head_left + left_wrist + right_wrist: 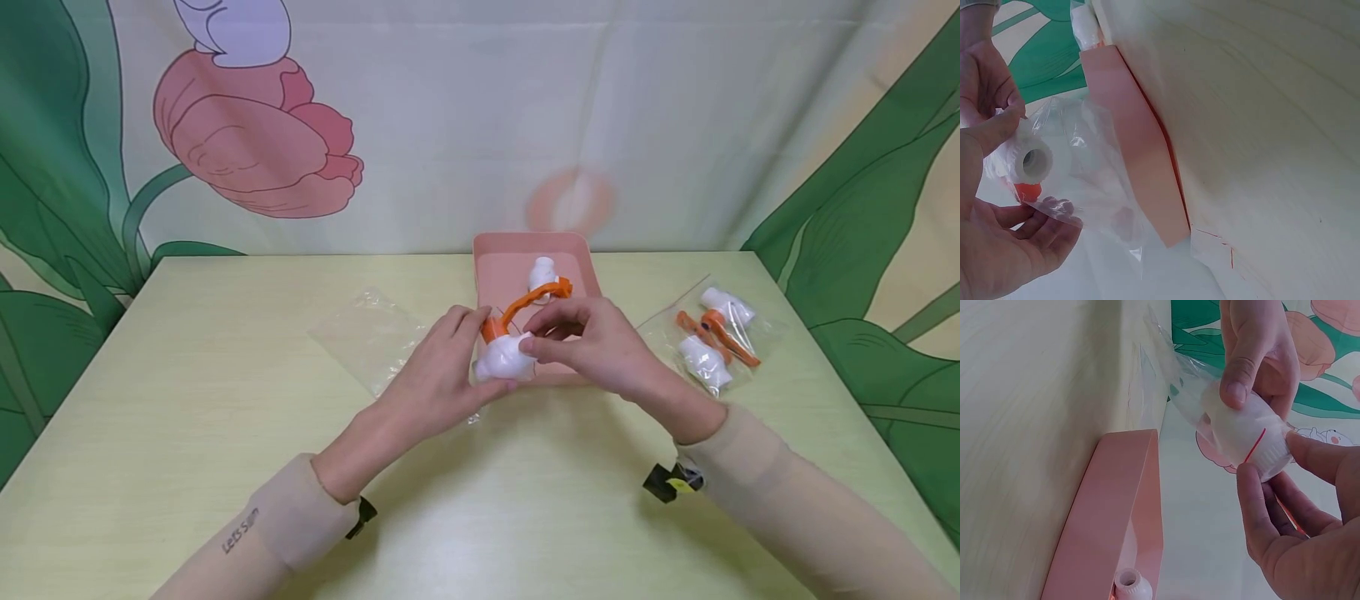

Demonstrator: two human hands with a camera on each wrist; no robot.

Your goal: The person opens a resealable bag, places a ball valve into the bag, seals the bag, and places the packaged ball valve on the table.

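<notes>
Between my hands is a clear zip bag [1094, 134] with a white plastic fitting [504, 358] inside, hollow and ribbed at one end. An orange piece [1027, 190] shows against it in the left wrist view. My left hand [442, 375] holds the fitting from the left, thumb below and fingers above. From the other side, my right hand [588, 337] pinches the ribbed end [1269, 456] through the plastic. Just behind, an orange curved handle [536, 296] overlaps the pink tray [502, 258]. A second white fitting [542, 272] lies in the tray.
To the right lies another clear bag with white fittings [705, 362] and orange handles [731, 342]. A flat clear bag [367, 337] rests on the table [225, 400] at the left. A printed curtain [450, 125] hangs behind the table's back edge.
</notes>
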